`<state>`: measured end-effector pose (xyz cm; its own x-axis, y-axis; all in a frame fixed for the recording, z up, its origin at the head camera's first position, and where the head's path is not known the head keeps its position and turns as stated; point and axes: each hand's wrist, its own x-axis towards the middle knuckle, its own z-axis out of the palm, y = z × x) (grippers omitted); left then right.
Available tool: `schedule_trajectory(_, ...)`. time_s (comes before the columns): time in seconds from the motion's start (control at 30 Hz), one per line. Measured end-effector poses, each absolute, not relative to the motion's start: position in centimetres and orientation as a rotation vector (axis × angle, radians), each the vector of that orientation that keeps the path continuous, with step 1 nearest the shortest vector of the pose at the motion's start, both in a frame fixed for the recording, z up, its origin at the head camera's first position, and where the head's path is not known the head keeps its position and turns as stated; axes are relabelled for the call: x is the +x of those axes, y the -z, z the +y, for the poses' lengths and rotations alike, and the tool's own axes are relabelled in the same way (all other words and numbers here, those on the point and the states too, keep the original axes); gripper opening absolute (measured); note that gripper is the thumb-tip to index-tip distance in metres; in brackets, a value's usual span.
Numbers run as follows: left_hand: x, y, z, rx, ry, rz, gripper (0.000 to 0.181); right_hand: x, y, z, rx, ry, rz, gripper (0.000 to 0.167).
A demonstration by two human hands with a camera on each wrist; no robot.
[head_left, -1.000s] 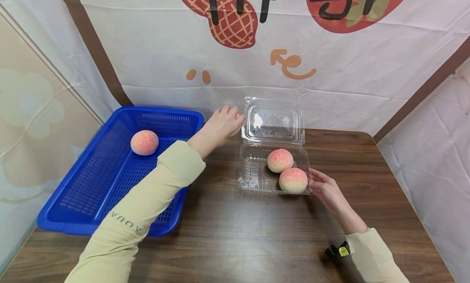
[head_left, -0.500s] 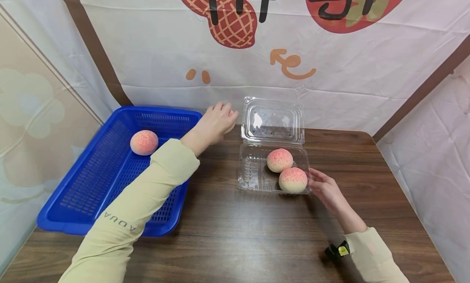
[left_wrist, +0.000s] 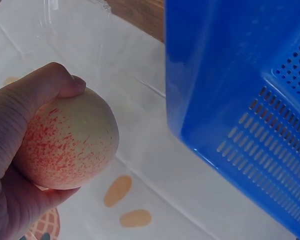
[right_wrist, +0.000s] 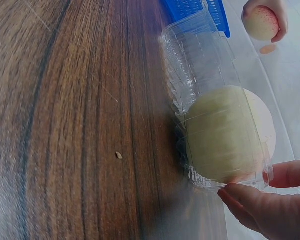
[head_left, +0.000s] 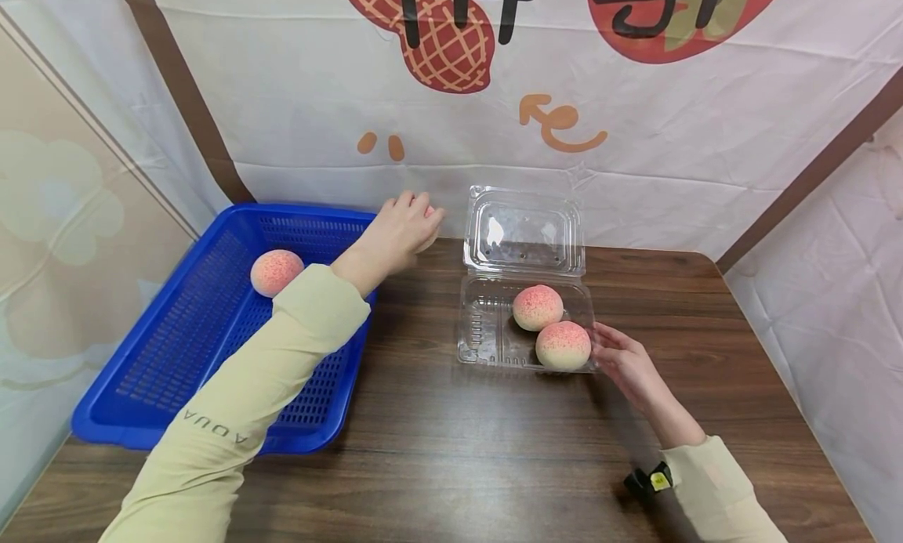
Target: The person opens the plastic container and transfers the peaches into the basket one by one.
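Note:
My left hand [head_left: 400,233] grips a pink-and-cream peach-like ball [left_wrist: 70,142], held in the air between the blue basket and the clear box; in the head view the hand hides nearly all of it. The right hand [head_left: 631,371] pinches the right edge of the open clear plastic box [head_left: 487,359] between thumb and fingers. Two similar balls, one at the middle [head_left: 538,308] and one at the front right [head_left: 563,346], lie in the box's base, touching. The box's lid [head_left: 524,229] stands raised at the back.
A blue perforated basket [head_left: 92,429] stands at the left with one more ball [head_left: 277,273] inside, partly behind my left forearm. Behind the wooden table [head_left: 451,449] hangs a printed white cloth [head_left: 296,96]. A black device with a yellow patch [head_left: 659,479] is at my right wrist.
My left hand has moved left with its ball, away from the box's lid and nearer to the basket. The right hand and the box have stayed in place.

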<state>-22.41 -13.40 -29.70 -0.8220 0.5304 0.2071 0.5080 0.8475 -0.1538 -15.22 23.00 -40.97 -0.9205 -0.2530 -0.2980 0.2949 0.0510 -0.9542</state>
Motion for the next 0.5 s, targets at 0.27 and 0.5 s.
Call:
schedule_trajectory(0.27,-22.4,29.7,-14.0,-0.764,-0.102,-2.812,0.059,-15.2,40.9,23.0,0.043,1.921,1.947,0.056)
schedule_trajectory(0.5,-22.4,29.7,-14.6,-0.737,-0.131,-2.854,0.066,-15.3,40.9,23.0,0.039,1.923,1.948,0.056)
